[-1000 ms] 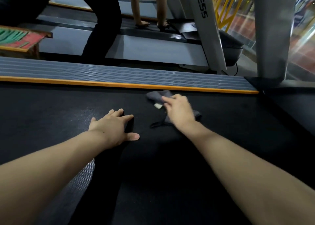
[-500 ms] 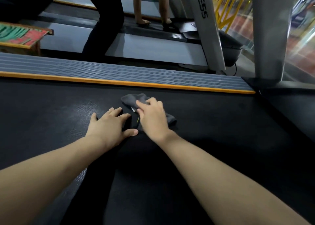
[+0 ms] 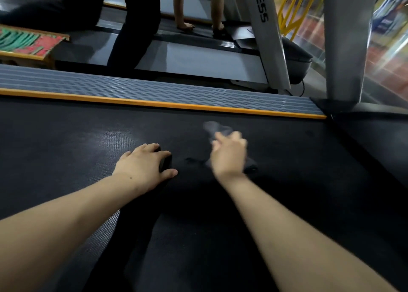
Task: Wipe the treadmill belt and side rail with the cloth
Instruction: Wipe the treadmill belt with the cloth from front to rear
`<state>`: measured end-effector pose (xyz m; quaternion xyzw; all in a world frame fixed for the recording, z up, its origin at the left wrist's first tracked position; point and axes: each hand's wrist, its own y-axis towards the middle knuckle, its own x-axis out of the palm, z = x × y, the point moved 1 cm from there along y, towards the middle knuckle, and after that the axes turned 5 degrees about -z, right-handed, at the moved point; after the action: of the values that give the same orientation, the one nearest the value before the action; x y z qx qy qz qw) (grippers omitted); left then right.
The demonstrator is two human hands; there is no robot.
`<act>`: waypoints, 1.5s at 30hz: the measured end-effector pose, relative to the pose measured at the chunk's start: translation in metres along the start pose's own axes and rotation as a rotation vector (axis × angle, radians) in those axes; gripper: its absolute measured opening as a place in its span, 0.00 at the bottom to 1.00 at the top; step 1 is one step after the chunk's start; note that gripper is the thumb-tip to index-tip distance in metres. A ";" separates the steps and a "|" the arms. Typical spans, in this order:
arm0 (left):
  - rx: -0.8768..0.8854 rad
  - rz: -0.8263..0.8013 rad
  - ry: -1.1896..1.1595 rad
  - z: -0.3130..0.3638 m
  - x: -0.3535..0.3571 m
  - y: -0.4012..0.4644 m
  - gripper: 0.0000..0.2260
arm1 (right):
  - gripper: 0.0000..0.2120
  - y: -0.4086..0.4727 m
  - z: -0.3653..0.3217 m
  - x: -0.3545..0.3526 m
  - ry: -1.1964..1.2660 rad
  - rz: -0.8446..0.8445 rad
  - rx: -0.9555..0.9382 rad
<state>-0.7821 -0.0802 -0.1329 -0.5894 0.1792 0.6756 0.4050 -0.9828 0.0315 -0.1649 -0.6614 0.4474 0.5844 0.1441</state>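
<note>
right hand (image 3: 229, 157) on crumpled grey cloth (image 3: 215, 128), textured black belt (image 3: 298, 181)

The right hand (image 3: 228, 153) and grey cloth (image 3: 215, 128) are smeared by motion blur on the belt (image 3: 66, 137), the cloth largely hidden beneath that hand.

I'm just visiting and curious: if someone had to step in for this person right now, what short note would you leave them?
Left hand: flat on the treadmill belt, bracing, holding nothing.
Right hand: on the grey cloth, blurred mid-wipe; its grip on the cloth can't be made out.
Cloth lies on the belt, a little short of the orange-edged side rail.
Done: cannot tell how much belt is wiped; a paler patch shows to the left of the hands.
Left: finish the belt, then wipe the side rail, which the cloth is not touching.
</note>
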 end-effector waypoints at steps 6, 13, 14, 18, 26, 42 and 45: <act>0.017 -0.008 0.102 0.005 -0.004 -0.003 0.28 | 0.13 -0.007 -0.012 -0.003 0.088 -0.103 -0.327; 0.073 0.049 0.053 0.007 -0.002 -0.017 0.20 | 0.15 0.023 0.130 -0.042 -0.009 0.062 0.282; 0.064 0.057 0.023 0.007 0.001 -0.019 0.20 | 0.13 0.018 0.121 -0.042 0.024 0.073 0.323; 0.054 0.105 0.024 0.010 -0.004 -0.014 0.18 | 0.10 -0.008 0.027 -0.017 0.027 0.021 0.062; 0.075 0.052 0.053 0.007 0.011 -0.005 0.24 | 0.15 0.005 0.034 -0.010 0.130 -0.097 -0.314; 0.094 0.076 0.074 0.005 0.010 -0.008 0.24 | 0.14 -0.038 -0.022 -0.014 0.124 -0.187 -0.280; 0.077 0.089 0.071 0.008 0.013 -0.011 0.24 | 0.15 -0.018 0.036 -0.024 0.037 -0.128 -0.291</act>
<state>-0.7784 -0.0636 -0.1409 -0.5883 0.2453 0.6643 0.3904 -0.9903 0.0778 -0.1589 -0.7132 0.3176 0.6203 0.0757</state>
